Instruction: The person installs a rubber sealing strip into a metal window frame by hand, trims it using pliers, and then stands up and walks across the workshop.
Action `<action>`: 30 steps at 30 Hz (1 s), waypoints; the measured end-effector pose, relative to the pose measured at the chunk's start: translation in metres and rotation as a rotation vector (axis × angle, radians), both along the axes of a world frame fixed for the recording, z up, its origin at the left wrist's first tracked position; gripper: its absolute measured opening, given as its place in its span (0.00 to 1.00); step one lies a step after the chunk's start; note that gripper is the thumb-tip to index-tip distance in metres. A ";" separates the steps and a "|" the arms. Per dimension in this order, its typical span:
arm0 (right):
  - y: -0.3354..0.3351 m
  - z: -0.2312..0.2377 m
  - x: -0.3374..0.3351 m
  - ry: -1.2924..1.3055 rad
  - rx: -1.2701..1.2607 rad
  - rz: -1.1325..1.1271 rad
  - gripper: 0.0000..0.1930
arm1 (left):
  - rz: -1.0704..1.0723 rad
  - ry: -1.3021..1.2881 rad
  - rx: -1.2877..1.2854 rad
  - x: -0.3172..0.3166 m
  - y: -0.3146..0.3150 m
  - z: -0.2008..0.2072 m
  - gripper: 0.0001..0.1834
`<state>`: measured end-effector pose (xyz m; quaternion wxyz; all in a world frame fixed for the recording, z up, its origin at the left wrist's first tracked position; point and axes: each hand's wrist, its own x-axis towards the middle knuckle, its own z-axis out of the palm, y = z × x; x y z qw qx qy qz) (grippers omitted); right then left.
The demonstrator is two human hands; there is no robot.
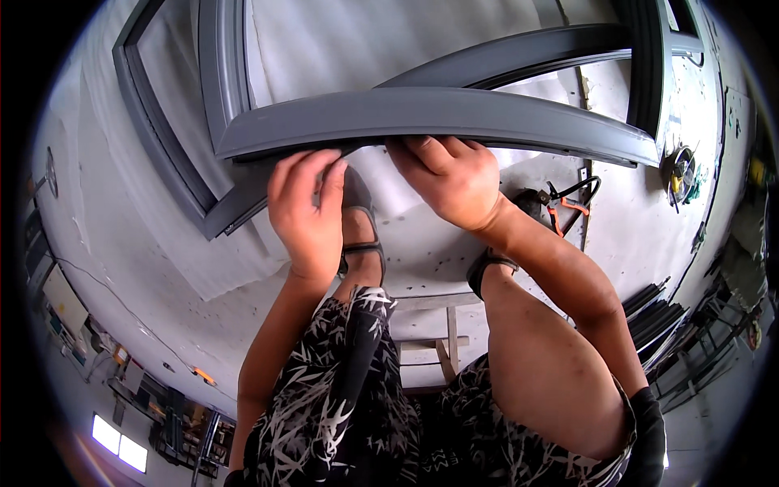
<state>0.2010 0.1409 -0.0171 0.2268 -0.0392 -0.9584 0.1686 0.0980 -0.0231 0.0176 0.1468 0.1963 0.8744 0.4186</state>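
Note:
A grey window frame point(438, 112) lies in front of me, its near rail crossing the view above both hands. A thin black strip point(527, 146) runs along the lower edge of that rail. My right hand point(456, 183) is closed at the middle of this edge, its fingers bent against the strip and their tips partly hidden under the rail. To the left, my left hand point(307, 211) touches the same edge with curved fingers. Its thumb stands apart from the index finger, and nothing clear shows between them.
Another grey frame point(154, 134) lies beneath, to the left. Orange-handled pliers point(560, 207) rest on the floor right of my right hand. Further right are a round wire-like object point(680, 174) and dark profiles point(653, 321). A wooden stool point(438, 341) stands between my legs.

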 end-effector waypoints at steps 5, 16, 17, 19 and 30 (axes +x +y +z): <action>-0.006 0.006 -0.002 -0.023 -0.010 -0.034 0.14 | -0.283 0.705 -0.134 -0.009 0.003 -0.017 0.12; -0.007 0.000 -0.003 0.012 0.065 -0.033 0.13 | -0.266 0.852 -0.227 -0.009 0.002 -0.034 0.11; -0.008 0.000 -0.002 0.016 0.070 -0.028 0.12 | -0.258 0.859 -0.205 -0.010 0.002 -0.036 0.11; -0.010 0.001 -0.002 0.019 0.074 -0.020 0.12 | -0.249 0.864 -0.186 -0.010 0.000 -0.038 0.11; -0.012 0.001 -0.007 0.045 0.183 0.064 0.12 | -0.359 0.907 -0.129 -0.016 0.001 -0.035 0.07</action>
